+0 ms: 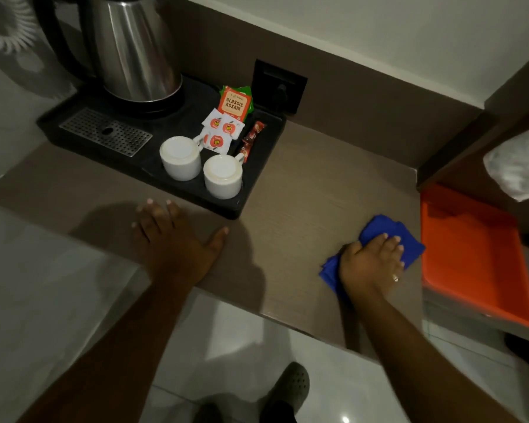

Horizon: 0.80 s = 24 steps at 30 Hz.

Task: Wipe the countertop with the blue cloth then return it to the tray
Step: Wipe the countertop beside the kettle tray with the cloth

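A crumpled blue cloth [388, 232] lies on the brown countertop [312, 193] near its right end. My right hand [371, 262] presses down on the cloth with the fingers curled over it. An empty orange tray [474, 261] sits just right of the cloth, on a lower surface beside the counter. My left hand [174, 239] rests flat on the countertop near the front edge, fingers spread, holding nothing.
A black tray [257, 166] at the back left carries a steel kettle [132, 47], two white cups [180, 157], tea sachets [232, 102] and a metal drip grille [104, 131]. A wall socket [280, 85] is behind it. White fabric [519, 169] lies far right.
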Tool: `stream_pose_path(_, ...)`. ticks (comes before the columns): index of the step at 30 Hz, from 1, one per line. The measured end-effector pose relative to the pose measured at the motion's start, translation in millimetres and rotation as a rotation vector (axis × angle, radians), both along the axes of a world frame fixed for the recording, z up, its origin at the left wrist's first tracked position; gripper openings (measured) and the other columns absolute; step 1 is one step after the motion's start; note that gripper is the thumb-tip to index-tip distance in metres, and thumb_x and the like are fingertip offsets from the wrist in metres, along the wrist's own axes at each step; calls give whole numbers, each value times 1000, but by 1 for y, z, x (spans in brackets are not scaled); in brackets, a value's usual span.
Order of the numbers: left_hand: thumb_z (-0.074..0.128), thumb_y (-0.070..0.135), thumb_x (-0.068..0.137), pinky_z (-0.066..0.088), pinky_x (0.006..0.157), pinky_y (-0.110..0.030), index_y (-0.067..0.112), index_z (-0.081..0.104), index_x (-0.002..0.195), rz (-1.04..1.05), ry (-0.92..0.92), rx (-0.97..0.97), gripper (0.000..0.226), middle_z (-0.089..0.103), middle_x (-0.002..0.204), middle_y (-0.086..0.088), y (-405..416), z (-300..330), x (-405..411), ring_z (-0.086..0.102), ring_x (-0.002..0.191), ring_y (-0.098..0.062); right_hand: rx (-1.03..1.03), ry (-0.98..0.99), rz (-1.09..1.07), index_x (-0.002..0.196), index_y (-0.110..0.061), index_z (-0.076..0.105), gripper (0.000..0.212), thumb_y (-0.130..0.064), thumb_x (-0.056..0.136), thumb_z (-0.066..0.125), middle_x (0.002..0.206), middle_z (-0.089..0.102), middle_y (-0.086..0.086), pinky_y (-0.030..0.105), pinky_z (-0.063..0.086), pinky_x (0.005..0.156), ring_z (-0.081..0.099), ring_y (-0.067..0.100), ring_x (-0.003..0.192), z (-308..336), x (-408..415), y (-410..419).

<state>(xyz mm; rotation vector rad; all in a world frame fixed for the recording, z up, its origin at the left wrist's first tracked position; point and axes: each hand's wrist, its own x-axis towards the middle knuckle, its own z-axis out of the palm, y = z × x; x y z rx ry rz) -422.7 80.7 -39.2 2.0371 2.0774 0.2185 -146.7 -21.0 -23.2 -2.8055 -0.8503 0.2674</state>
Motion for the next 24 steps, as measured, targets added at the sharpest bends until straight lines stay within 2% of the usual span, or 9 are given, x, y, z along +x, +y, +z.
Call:
stream_pose_path(2, 38, 86, 76, 5, 120, -60, -2, 15, 153, 0, -5, 11, 119, 8, 162, -32, 0, -1, 0, 4, 150, -48, -16, 53, -52, 150, 1, 7, 65, -31, 98, 30, 160, 3, 22, 48, 2, 120, 1, 34, 148, 0, -41, 14)
stream_pose_path(3, 38, 86, 75, 5, 120, -60, -1, 14, 153, -3, -4, 13, 119, 8, 162, -31, 0, -2, -1, 4, 150, -48, -20, 55, -8, 149, 1, 6, 65, -31, 99, 29, 160, 2, 22, 48, 2, 120, 1, 34, 148, 0, -61, 24)
stream_pose_path(7, 37, 90, 73, 10, 119, -63, 0, 15, 153, -3, 5, 17, 122, 11, 161, -32, 2, -5, -1, 8, 149, -49, 23, -57, 525, 151, -6, 6, 65, -38, 98, 25, 161, 3, 16, 45, 2, 121, 1, 30, 149, -13, -110, 31)
stream_pose_path(10, 33, 91, 70, 14, 118, -63, -1, 20, 151, 0, 18, 35, 124, 16, 160, -34, 1, -4, -2, 13, 148, -51, 9, -41, 883, 152, -14, 9, 66, -47, 96, 23, 162, 5, 8, 40, -1, 120, 0, 23, 149, -12, -89, -6)
stream_pose_path(12, 31, 91, 69, 14, 117, -63, -2, 20, 151, -4, 22, 34, 124, 16, 159, -34, 0, -3, -2, 14, 147, -51, -21, -65, 1006, 152, -18, 10, 67, -52, 96, 22, 162, 6, 4, 41, 2, 121, 1, 20, 149, -12, -60, -28)
stream_pose_path(14, 30, 91, 69, 12, 118, -63, -1, 18, 152, -5, 17, 9, 125, 13, 160, -33, -1, -2, -4, 11, 148, -50, -35, -52, 951, 152, -22, 7, 67, -54, 95, 22, 161, 2, -1, 39, 1, 120, -2, 16, 149, -13, -31, -46)
stream_pose_path(16, 32, 90, 70, 12, 119, -62, 0, 17, 153, -5, 3, -6, 124, 11, 161, -31, -2, 0, -3, 9, 149, -49, -14, -50, 776, 152, -20, 9, 67, -52, 95, 23, 159, 2, -1, 38, 1, 119, 1, 18, 148, -14, -5, -67)
stream_pose_path(20, 41, 85, 76, 11, 120, -61, -1, 18, 153, -18, -8, -2, 118, 10, 162, -32, -5, 5, -4, 8, 150, -48, -20, -90, 429, 150, -9, 14, 68, -47, 95, 23, 160, 14, 14, 46, 12, 120, 12, 29, 148, -8, 17, -100)
stream_pose_path(24, 43, 85, 75, 13, 119, -63, -2, 20, 152, -21, -8, 18, 119, 13, 160, -34, -4, 4, 0, 11, 148, -50, -5, -50, 75, 150, -1, 14, 63, -31, 97, 33, 160, 11, 21, 48, 8, 120, 9, 34, 147, -6, -11, -73)
